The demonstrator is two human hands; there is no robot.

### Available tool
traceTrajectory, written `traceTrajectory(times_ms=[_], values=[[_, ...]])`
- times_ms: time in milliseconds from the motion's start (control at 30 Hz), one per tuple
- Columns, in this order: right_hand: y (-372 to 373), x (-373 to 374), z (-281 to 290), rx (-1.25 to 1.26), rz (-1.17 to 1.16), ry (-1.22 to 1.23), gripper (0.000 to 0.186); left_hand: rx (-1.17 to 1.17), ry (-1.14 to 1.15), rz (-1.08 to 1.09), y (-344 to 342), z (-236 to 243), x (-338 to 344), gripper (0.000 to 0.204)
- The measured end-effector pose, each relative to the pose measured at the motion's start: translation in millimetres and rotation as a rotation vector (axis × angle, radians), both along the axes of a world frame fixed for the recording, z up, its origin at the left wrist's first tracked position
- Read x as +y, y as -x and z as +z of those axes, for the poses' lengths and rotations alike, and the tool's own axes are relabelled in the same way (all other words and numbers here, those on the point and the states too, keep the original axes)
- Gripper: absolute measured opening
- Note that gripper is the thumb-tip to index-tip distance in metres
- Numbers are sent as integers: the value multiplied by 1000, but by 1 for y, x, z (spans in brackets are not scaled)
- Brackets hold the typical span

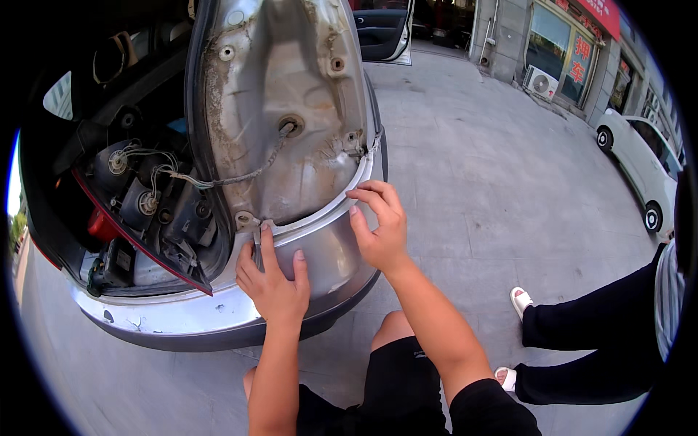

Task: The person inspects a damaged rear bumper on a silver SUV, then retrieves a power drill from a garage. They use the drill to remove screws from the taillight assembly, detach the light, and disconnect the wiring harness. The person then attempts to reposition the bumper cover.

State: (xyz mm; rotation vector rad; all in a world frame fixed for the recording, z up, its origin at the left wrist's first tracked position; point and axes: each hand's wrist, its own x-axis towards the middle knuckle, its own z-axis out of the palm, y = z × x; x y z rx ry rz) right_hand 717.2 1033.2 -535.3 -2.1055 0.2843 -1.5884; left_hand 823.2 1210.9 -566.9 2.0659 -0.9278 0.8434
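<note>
My left hand (275, 280) rests on the silver rear bumper (331, 272), its fingers spread and reaching to the bumper's upper edge below the bare lamp recess (305, 171). Over the same edge, farther right, my right hand (382, 225) has its fingers apart and bent, fingertips at the rim; nothing shows in it. A taped wiring harness (254, 173) comes out of a hole in the recess and runs left to a tail lamp (138, 200). That lamp lies with its back and bulb sockets up in the open boot.
At right stands another person in dark trousers (596, 320) and white sandals. A white car (643, 156) is parked beyond, near a shopfront with an air conditioner unit (541, 82). An open car door (382, 29) sticks out ahead. Grey paving (465, 160) surrounds the car.
</note>
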Motion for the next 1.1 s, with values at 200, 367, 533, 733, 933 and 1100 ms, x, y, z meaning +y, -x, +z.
traceTrajectory(times_ms=[200, 367, 533, 733, 933, 1100], values=[[11, -83, -21, -10, -71, -548, 35, -2, -17, 45, 5, 1, -6, 58], [-6, -88, -20, -16, 43, -413, 37, -31, -10, 79, 9, 3, -8, 54], [-15, -90, -24, -197, -67, -545, 39, -69, -28, 119, 13, 4, -10, 49], [-30, -111, -35, 47, -37, -575, 35, -76, -18, 113, 14, 4, -13, 49], [-35, -135, -63, -83, -48, -664, 35, -72, -6, 102, 12, 1, -13, 49], [-52, -199, -66, 43, -314, -637, 50, -90, -18, 83, 9, 0, -13, 48]])
